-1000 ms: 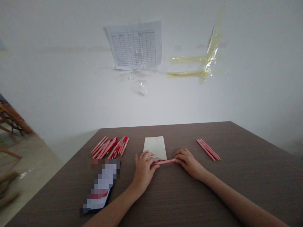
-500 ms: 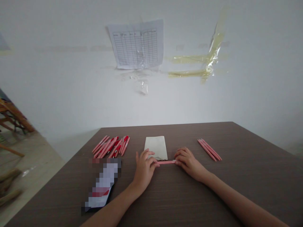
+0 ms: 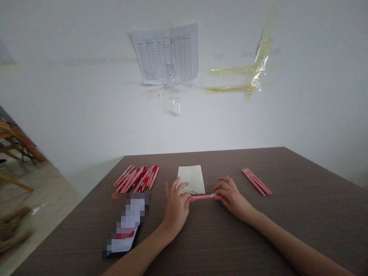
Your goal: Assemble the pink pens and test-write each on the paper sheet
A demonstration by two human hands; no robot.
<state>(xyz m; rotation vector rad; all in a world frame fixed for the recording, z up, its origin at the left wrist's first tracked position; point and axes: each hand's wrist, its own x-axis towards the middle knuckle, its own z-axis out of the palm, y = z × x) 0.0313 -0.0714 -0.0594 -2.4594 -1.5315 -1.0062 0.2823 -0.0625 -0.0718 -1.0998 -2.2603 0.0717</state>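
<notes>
A pink pen (image 3: 202, 197) lies level between my hands, just in front of a cream paper pad (image 3: 190, 178). My left hand (image 3: 177, 203) pinches the pen's left end between thumb and forefinger, its other fingers raised over the pad's near left corner. At the opposite end, my right hand (image 3: 229, 194) grips the pen with thumb and fingertips. Several pink and red pens (image 3: 135, 179) form a loose pile on the left. A smaller group of pink pens (image 3: 255, 182) rests side by side to the right.
Left of my left forearm, a phone-like device (image 3: 126, 226) with a pixelated surface lies on the dark wooden table (image 3: 224, 241). Behind the table stands a white wall with a taped printed sheet (image 3: 169, 53). Wooden furniture (image 3: 20, 142) stands on the floor at far left.
My left fingers have shifted slightly on the pen's left end and spread a bit more. The pen stays level between both hands. The whole view has drifted slightly.
</notes>
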